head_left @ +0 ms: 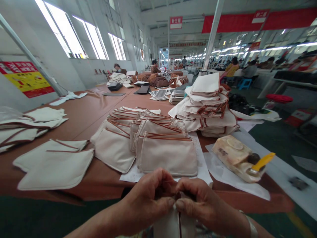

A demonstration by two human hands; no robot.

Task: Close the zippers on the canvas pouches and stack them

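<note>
Both hands are close together at the table's front edge, pinching the top of a cream fabric piece with brown edging (pixel 168 224) that hangs down between them. My left hand (pixel 148 198) has thumb and bent fingers closed on it. My right hand (pixel 200 201), with a pale band at the wrist, grips the same piece from the other side, its thumb tip almost meeting the left one. The exact spot they pinch is partly hidden by the fingers. Just beyond stand rows of cream pouches with brown trim (pixel 168 153), leaning on one another over white paper (pixel 128 176).
A tall stack of cream pieces (pixel 208 99) rises at the right. In front of it lies a cut-open plastic container (pixel 231 148) with a yellow-handled tool (pixel 264 162). Loose cream pieces (pixel 59 165) lie left on the brown table (pixel 84 122). Several people sit farther back.
</note>
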